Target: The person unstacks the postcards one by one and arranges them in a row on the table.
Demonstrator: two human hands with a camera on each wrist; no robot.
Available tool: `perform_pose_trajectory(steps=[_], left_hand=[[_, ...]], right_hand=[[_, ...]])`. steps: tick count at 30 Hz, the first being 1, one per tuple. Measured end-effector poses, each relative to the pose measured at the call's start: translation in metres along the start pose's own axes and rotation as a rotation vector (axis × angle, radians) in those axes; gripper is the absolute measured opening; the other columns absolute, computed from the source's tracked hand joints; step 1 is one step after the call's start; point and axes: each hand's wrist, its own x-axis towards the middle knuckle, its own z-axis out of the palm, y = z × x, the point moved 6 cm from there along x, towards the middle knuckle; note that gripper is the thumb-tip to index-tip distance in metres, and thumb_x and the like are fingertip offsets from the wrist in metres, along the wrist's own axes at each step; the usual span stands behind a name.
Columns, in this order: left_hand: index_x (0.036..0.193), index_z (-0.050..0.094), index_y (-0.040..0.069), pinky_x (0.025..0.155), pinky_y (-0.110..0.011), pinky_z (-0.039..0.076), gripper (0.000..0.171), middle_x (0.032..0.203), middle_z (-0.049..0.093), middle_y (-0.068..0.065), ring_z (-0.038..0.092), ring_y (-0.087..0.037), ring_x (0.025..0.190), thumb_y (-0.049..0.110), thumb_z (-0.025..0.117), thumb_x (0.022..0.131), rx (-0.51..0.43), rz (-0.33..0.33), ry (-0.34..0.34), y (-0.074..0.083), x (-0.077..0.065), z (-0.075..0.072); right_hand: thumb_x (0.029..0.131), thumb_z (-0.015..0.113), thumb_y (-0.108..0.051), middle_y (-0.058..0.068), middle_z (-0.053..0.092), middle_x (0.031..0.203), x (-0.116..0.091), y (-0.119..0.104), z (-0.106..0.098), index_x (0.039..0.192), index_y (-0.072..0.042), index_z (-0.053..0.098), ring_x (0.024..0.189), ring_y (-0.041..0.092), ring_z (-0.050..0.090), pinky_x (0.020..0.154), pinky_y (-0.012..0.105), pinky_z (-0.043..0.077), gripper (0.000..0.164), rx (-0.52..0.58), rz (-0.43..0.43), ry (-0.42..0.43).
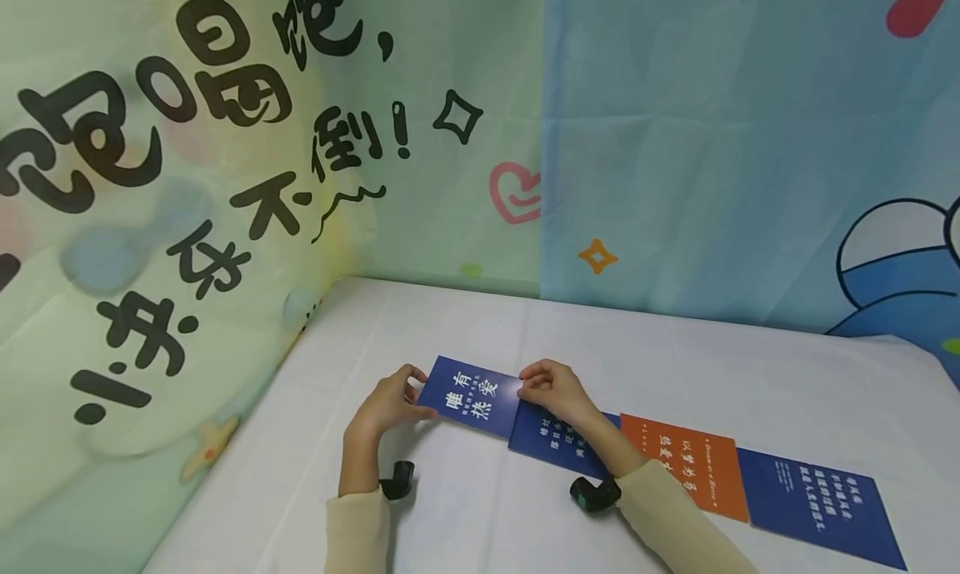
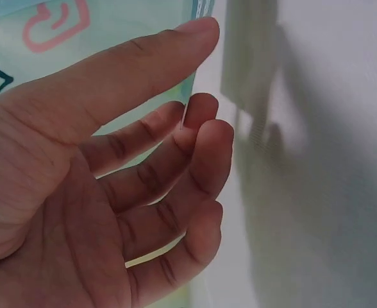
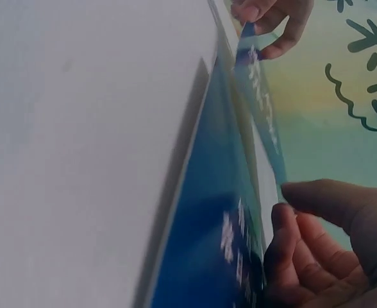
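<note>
A blue card [image 1: 468, 395] with large white characters is held between both hands, raised a little above the table. My left hand [image 1: 386, 403] grips its left edge, thumb on the near side and fingers beyond. At its right edge, my right hand [image 1: 558, 391] pinches the corner between thumb and fingertips; the right wrist view shows this thumb [image 3: 320, 199] against the card's end. Under the right hand lies a second blue card [image 1: 547, 434] with white writing, partly covered by that hand and forearm. In the left wrist view the left hand's fingers [image 2: 208, 160] curve towards the thumb.
An orange card [image 1: 720, 474] and another blue card [image 1: 825, 507] continue the row to the right, edges close together. A white cloth [image 1: 465, 524] covers the table. Printed curtains [image 1: 712, 141] stand behind and at the left. Small black cameras [image 1: 595, 495] sit at both wrists.
</note>
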Motion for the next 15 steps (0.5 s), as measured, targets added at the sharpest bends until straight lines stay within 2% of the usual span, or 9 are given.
perform_pose_trajectory(steps=[4, 15], left_hand=[[0.115, 0.055, 0.003, 0.065, -0.03, 0.042, 0.053, 0.08, 0.059, -0.006, 0.052, -0.018, 0.071, 0.007, 0.085, 0.071, 0.01, -0.008, -0.008, -0.0036, 0.0009, 0.0008], [0.112, 0.055, 0.004, 0.066, -0.031, 0.041, 0.053, 0.081, 0.06, -0.006, 0.052, -0.019, 0.073, 0.009, 0.086, 0.069, 0.027, -0.055, -0.028, -0.01, 0.0022, 0.0037]], right_hand=[[0.083, 0.071, -0.004, 0.009, 0.066, 0.086, 0.0006, -0.0019, 0.0037, 0.103, 0.004, 0.064, 0.07, 0.014, 0.058, 0.066, 0.028, 0.048, 0.023, -0.043, 0.024, 0.021], [0.081, 0.072, -0.001, 0.01, 0.066, 0.085, 0.0001, -0.004, 0.0084, 0.1, 0.004, 0.064, 0.063, 0.013, 0.051, 0.057, 0.025, 0.041, 0.021, -0.077, 0.002, 0.035]])
